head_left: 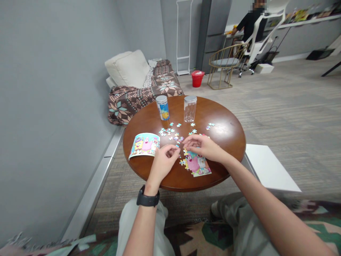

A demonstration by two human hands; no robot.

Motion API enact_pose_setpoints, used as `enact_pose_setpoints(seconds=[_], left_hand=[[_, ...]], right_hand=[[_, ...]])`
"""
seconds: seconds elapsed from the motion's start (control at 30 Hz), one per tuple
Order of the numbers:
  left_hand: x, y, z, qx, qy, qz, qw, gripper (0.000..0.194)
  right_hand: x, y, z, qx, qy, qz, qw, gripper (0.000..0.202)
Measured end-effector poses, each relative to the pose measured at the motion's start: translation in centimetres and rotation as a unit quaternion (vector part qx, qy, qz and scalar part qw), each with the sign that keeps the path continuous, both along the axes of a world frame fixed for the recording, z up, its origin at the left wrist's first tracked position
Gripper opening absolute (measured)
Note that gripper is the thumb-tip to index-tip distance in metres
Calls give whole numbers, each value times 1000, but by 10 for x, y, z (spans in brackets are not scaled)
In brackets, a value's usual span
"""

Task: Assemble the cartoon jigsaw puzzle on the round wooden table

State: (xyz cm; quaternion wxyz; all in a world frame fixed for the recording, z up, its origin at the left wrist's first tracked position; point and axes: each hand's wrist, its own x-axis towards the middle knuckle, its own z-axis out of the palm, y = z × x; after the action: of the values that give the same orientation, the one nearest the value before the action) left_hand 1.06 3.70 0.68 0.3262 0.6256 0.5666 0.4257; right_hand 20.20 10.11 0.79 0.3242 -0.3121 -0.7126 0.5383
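Over the wooden table, my left hand (165, 160) has its thumb and forefinger pinched together. Anything between those fingertips is too small to make out. My right hand (204, 147) reaches across the top of a partly joined jigsaw puzzle (195, 165), fingers loosely bent and slightly apart, with no piece visible in them. Pink and yellow cartoon figures show on the joined part, and its left edge is ragged. Loose puzzle pieces (166, 132) lie scattered beyond both hands. Left of my left hand is a curved picture sheet (145, 145) with similar cartoon figures.
On the round table (223, 124) stand a lidded jar with a cartoon label (163, 108) and a clear lidded jar (190, 110). Beyond are a patterned couch (144, 92), a red bin (197, 79), a gold wire chair (225, 63) and a seated person (252, 25).
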Motion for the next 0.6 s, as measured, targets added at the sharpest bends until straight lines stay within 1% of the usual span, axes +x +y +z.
enact_pose_setpoints(seconds=[0.13,0.27,0.37,0.47,0.6], left_hand=[[1,-1,-1,-13,-10,-16,1000,23],[2,-2,0,-29,-32,-50,998,20],[1,-1,0,-28,-52,-45,997,18],[0,1,-2,-36,-123,-22,991,20],[0,3,-4,-44,-240,-6,970,32]], right_hand=[[-1,-1,0,-5,7,9,1000,22],[-5,-4,-2,-8,13,4,1000,23],[-9,-7,-3,-2,17,3,1000,23],[-12,-10,-4,10,13,9,1000,24],[-14,-13,-1,18,10,9,1000,27]])
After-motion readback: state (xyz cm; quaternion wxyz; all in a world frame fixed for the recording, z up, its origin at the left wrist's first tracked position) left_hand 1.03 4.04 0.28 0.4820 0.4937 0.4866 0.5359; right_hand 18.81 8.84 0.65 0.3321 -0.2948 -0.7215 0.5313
